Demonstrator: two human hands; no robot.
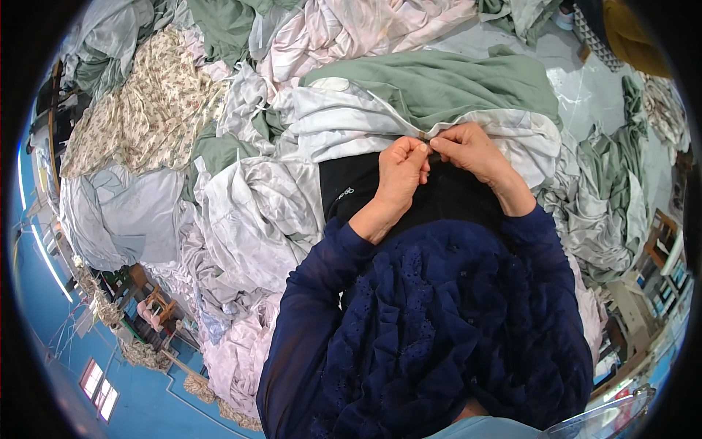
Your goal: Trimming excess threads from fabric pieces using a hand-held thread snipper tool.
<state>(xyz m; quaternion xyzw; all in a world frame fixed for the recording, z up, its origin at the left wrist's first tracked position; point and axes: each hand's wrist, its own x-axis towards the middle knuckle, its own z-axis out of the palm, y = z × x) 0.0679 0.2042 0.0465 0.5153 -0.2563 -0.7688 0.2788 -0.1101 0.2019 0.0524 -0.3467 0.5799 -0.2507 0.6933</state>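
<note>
A large green and white fabric piece (446,88) lies spread before me, its green side away and its pale patterned side nearer. Along its near edge runs a seam-like line where the two colours meet. My left hand (399,179) is closed at that edge, fingertips pinched together; whatever they hold is too small to make out. Close beside it, my right hand (477,155) pinches the fabric's edge between thumb and forefinger. The fingertips of both hands nearly meet. Just beyond them a tiny brownish spot shows on the edge.
Heaps of fabric surround me: a floral cream cloth (139,110) at far left, pink cloth (351,36) at the back, white cloth (259,212) at left, and green and white cloth (610,190) at right. A grey surface (585,88) shows at back right. Black cloth (453,197) covers my lap.
</note>
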